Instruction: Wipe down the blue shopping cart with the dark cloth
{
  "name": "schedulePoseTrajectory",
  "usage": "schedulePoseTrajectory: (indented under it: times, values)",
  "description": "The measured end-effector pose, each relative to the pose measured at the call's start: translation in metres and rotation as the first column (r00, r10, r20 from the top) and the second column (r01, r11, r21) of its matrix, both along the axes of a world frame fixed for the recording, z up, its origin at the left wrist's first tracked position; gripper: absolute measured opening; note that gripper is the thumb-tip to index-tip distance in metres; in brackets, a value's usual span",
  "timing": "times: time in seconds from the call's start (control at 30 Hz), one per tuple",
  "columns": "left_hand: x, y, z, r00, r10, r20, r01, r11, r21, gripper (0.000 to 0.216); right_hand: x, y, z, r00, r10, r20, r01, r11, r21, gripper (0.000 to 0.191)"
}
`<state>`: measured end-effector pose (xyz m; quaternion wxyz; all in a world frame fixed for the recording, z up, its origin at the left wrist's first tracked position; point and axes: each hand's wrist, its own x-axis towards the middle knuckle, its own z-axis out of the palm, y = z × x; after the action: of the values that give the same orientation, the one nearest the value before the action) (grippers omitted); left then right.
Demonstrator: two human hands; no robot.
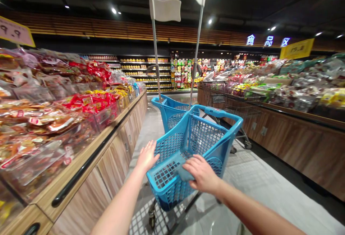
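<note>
Cart [219,148] against left hand [147,156], right hand [201,174]

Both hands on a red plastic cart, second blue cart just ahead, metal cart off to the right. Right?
Wrong colour: the cart is blue, not red. The head view shows the left hand on its left wall, the right hand on its rear edge. The second blue cart ahead and the metal cart to the right are correct.

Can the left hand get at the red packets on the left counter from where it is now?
Probably yes. The left hand rests open against the blue cart, holding nothing, and nothing stands between it and the red packets in their clear bins.
</note>
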<state>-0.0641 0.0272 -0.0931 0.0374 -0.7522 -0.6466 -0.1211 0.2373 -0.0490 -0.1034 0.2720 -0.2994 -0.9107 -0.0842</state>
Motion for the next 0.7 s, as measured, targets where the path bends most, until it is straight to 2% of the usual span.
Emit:
schedulePoseTrajectory:
  times: [0.17,0.23,0.3,0.37,0.43,0.57,0.7]
  values:
    - [0.005,0.0,0.002,1.0,0.018,0.002,-0.018,1.0,-0.001,0.068,0.125,0.056,0.043,0.968,-0.247,0.034,0.24,0.96,0.142,0.043]
    - [0.011,0.0,0.002,1.0,0.031,0.002,-0.031,1.0,-0.004,0.069,0.153,0.072,0.055,0.947,-0.322,0.017,0.315,0.934,0.171,0.036]
    - [0.018,0.001,0.002,0.999,0.054,-0.003,-0.054,0.999,-0.004,0.071,0.157,0.081,0.058,0.919,-0.393,-0.034,0.392,0.904,0.173,0.031]
    - [0.022,0.004,0.001,0.997,0.08,-0.008,-0.08,0.997,-0.003,0.073,0.141,0.082,0.051,0.884,-0.453,-0.114,0.466,0.872,0.15,0.029]
    - [0.025,0.006,-0.001,0.996,0.094,-0.01,-0.094,0.996,-0.003,0.074,0.112,0.073,0.037,0.87,-0.462,-0.172,0.483,0.869,0.109,0.03]
    - [0.025,0.011,-0.005,0.996,0.091,-0.017,-0.091,0.996,0.001,0.076,0.031,0.029,0.008,0.929,-0.322,-0.184,0.327,0.945,-0.002,0.034]
    - [0.024,0.012,-0.008,0.994,0.103,-0.029,-0.103,0.995,0.013,0.077,-0.055,-0.027,-0.014,0.953,-0.21,-0.218,0.197,0.977,-0.081,0.042]
